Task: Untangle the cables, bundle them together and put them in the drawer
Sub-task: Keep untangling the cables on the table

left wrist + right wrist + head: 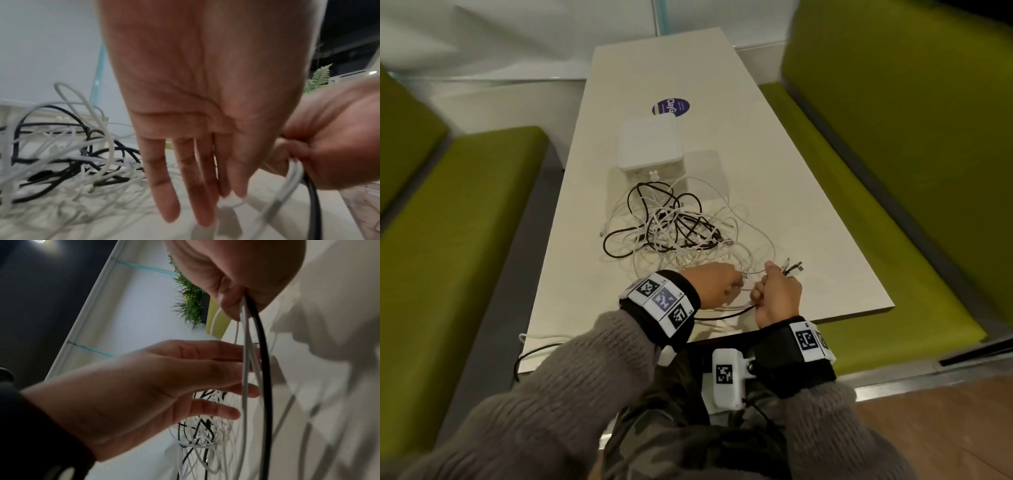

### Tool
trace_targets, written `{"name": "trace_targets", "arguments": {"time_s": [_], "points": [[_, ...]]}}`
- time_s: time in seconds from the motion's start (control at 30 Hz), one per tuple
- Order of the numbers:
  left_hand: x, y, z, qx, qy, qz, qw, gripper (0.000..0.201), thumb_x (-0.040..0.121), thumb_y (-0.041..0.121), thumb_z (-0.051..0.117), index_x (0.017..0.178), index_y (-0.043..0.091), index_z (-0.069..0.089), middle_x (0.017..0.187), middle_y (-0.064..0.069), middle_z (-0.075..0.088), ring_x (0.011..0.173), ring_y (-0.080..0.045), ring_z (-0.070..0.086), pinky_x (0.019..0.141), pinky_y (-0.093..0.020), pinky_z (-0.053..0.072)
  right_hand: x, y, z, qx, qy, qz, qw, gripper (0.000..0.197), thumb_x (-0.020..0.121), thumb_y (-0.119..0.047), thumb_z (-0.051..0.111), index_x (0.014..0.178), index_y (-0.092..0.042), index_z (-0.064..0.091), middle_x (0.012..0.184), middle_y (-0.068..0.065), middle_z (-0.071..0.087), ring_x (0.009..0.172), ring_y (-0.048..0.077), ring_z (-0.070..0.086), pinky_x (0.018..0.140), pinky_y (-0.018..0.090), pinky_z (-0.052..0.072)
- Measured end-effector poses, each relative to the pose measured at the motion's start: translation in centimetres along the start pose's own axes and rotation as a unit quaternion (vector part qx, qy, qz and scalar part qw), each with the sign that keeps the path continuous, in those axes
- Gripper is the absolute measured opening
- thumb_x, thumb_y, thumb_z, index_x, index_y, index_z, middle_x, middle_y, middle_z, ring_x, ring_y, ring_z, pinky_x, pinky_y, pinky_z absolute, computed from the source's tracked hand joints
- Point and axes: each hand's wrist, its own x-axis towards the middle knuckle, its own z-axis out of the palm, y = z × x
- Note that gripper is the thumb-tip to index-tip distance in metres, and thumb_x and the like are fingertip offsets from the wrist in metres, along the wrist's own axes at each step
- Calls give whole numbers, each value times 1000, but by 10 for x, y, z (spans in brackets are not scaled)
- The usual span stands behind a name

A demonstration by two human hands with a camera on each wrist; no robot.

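Grey knitted sleeves [571,370] reach forward from the bottom of the head view, each wrist strapped with a black band carrying printed markers. Curled into a fist, the right hand [777,296] grips several white strands and one black strand [265,369], whose plug ends [792,267] stick out past the knuckles. Close beside it, the left hand [714,286] has its fingers [166,186] straight and apart, holding nothing. Beyond both hands, the tangle of cables [674,226] lies on the pale table [791,178], in front of a white drawer box [649,145].
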Motion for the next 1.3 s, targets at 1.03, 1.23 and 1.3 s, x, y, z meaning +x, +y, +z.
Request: {"name": "trace_targets", "arguments": {"time_s": [1.03, 1.23, 1.3], "points": [[13, -12, 4, 158, 96, -37, 982, 13, 92, 13, 46, 100, 9, 55, 101, -13, 62, 92, -31, 59, 65, -33, 37, -1, -5, -1, 11, -41, -16, 999, 13, 94, -10, 55, 81, -11, 53, 38, -9, 29, 32, 6, 24, 34, 17, 24], [3, -16, 5, -21, 89, -80, 993, 13, 85, 2, 52, 93, 11, 58, 100, -12, 63, 95, -29, 59, 76, -33, 45, 3, 5, -2, -40, -59, -78, 994, 15, 94, -12, 59, 82, -17, 51, 38, -12, 35, 31, 4, 28, 34, 16, 25], [-2, -18, 3, -118, 82, -100, 985, 15, 84, 2, 57, 90, 15, 54, 93, -8, 60, 89, -26, 61, 79, -35, 49, 7, 12, -4, -54, -54, -91, 993, 15, 92, -13, 61, 80, -19, 53, 46, -11, 41, 39, 5, 34, 39, 17, 29]]}}
